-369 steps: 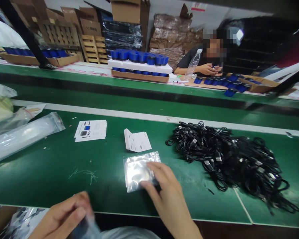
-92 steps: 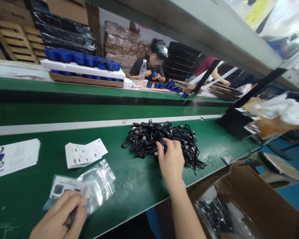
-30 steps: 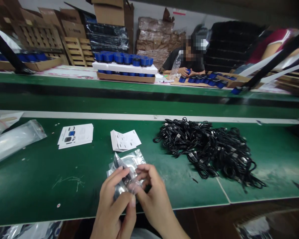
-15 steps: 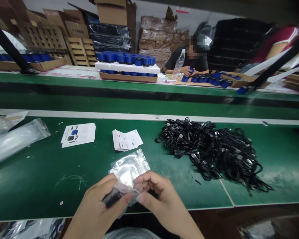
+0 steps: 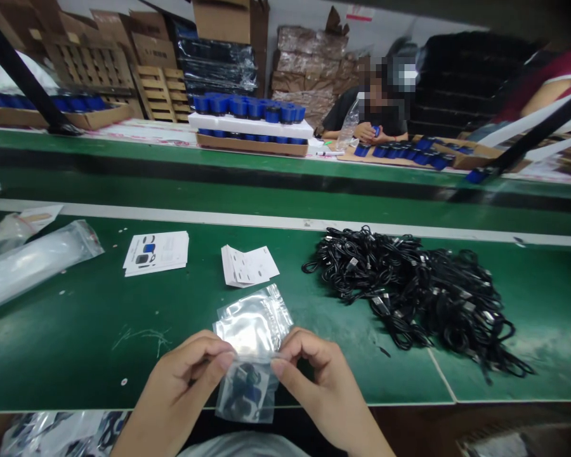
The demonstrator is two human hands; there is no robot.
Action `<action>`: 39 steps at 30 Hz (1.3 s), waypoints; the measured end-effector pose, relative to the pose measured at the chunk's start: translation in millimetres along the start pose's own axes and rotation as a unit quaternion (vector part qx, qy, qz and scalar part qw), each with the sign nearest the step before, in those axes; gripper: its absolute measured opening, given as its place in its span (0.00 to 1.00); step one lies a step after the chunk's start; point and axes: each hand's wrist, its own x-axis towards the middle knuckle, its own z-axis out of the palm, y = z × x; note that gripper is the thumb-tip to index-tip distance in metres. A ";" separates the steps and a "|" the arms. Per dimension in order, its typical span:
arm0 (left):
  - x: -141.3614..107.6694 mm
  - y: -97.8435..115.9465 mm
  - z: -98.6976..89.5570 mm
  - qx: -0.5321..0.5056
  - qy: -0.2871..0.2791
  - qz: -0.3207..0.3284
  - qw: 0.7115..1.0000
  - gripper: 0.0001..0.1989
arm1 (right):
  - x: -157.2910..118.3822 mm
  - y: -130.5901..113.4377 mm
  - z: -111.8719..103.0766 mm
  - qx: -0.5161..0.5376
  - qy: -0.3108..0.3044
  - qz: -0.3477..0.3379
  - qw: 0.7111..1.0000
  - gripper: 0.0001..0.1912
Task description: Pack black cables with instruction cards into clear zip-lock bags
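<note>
A clear plastic bag with a printed card and something dark inside hangs at the bench's front edge. My left hand pinches its top edge at the left, and my right hand pinches the same edge at the right. Just beyond them, a stack of empty clear zip bags lies on the green bench. Farther back are a small pile of folded leaflets and, to the left, a stack of printed cards. A heap of black cables spreads over the right side.
A long plastic bag bundle lies at the left. Blue round parts stand on a white tray behind the bench. Across from me a person handles a blue part near a plastic bottle. Filled bags show below the bench at left.
The bag has been turned from a bunched, tilted hold to hanging flat, its contents now visible. My left hand has shifted from around the bag's body to its top edge.
</note>
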 end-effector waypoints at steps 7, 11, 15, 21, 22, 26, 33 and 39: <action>-1.4 -6.2 3.4 0.060 0.042 0.083 0.994 0.10 | -0.8 -1.1 2.7 -0.017 -0.024 0.010 1.000 0.08; -1.4 -1.5 7.3 0.025 0.050 0.064 0.996 0.11 | 1.2 -0.5 7.3 -0.006 -0.016 0.007 1.000 0.07; -1.3 -1.3 11.7 -0.032 -0.013 0.024 0.999 0.12 | 1.6 0.8 9.7 -0.010 -0.001 -0.022 1.000 0.09; -5.6 -0.8 29.8 -0.076 0.103 -0.011 0.992 0.12 | -1.2 14.0 31.7 -0.035 0.045 -0.048 0.997 0.10; -6.6 -0.1 33.7 -0.072 0.124 0.000 0.990 0.11 | -2.5 17.6 37.7 -0.050 0.058 -0.066 0.995 0.09; -11.5 1.0 49.1 -0.068 0.186 0.045 0.979 0.10 | -10.9 32.3 59.7 -0.122 0.118 -0.123 0.978 0.10; -18.9 -3.1 60.6 -0.090 0.238 0.060 0.965 0.09 | -22.6 40.7 70.1 -0.215 0.132 -0.116 0.961 0.18; -11.3 -3.1 39.7 -0.052 0.140 0.046 0.988 0.10 | -12.1 17.1 47.2 -0.034 0.083 -0.084 0.992 0.13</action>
